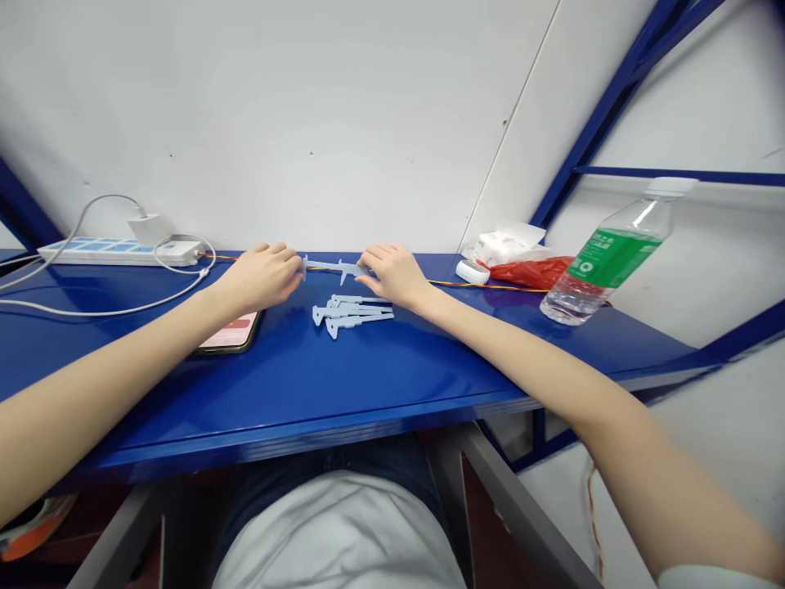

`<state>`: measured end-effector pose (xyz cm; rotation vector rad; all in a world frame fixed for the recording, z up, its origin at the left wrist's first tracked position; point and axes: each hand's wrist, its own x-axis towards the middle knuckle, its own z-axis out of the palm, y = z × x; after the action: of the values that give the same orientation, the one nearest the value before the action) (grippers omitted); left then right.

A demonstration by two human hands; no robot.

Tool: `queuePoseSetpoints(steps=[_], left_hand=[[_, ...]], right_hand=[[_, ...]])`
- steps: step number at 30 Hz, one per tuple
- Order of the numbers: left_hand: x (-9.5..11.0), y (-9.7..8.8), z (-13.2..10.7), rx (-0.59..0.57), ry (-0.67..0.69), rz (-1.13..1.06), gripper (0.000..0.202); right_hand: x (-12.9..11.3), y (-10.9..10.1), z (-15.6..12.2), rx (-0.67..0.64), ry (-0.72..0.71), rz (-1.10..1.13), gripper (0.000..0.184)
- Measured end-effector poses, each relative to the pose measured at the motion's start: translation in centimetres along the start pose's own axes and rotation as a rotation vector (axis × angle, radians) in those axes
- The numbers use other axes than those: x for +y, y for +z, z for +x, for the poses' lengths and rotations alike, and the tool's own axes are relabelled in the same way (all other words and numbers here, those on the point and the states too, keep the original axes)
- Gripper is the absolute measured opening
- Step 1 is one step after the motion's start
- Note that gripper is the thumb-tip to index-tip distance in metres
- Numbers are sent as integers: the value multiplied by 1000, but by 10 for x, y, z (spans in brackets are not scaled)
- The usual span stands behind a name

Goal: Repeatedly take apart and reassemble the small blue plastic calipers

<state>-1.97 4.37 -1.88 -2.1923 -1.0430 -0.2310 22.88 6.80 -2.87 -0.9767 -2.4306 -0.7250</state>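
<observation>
A pale blue plastic caliper (328,266) is stretched between my two hands above the back of the blue tabletop. My left hand (263,274) grips its jaw end, fingers closed. The slider end is pinched by my right hand (392,274), with a jaw pointing down beside the fingertips. Between the hands, the caliper appears drawn apart. Just below it, several similar calipers (352,311) lie in an overlapping pile on the table, their jaws toward the left.
A phone (231,335) lies partly under my left forearm. At the left is a white power strip (123,250) with a charger and cable. To the right stand a water bottle (607,258), a red plastic bag (531,272) and a small white device (473,272).
</observation>
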Motion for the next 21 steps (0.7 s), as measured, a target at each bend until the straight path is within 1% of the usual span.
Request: queuePoseSetpoints(steps=[4, 6, 8, 11, 14, 18, 21], left_hand=[[16, -3, 3, 51, 125, -76, 30], [23, -7, 4, 65, 141, -92, 30], [27, -11, 4, 69, 99, -104, 30], [28, -15, 4, 71, -1, -160, 31], [29, -18, 4, 61, -65, -236, 28], [32, -21, 6, -30, -151, -345, 17], [35, -22, 8, -78, -217, -418, 13]], right_hand=[[-10, -2, 1, 15, -83, 0, 17], [-14, -3, 1, 25, -118, -7, 18], [-16, -4, 1, 28, -129, -7, 18], [-17, -6, 1, 31, -139, -20, 19], [-19, -8, 1, 39, -185, -44, 20], [-24, -9, 1, 52, -244, -62, 23], [-26, -10, 2, 53, -261, -75, 25]])
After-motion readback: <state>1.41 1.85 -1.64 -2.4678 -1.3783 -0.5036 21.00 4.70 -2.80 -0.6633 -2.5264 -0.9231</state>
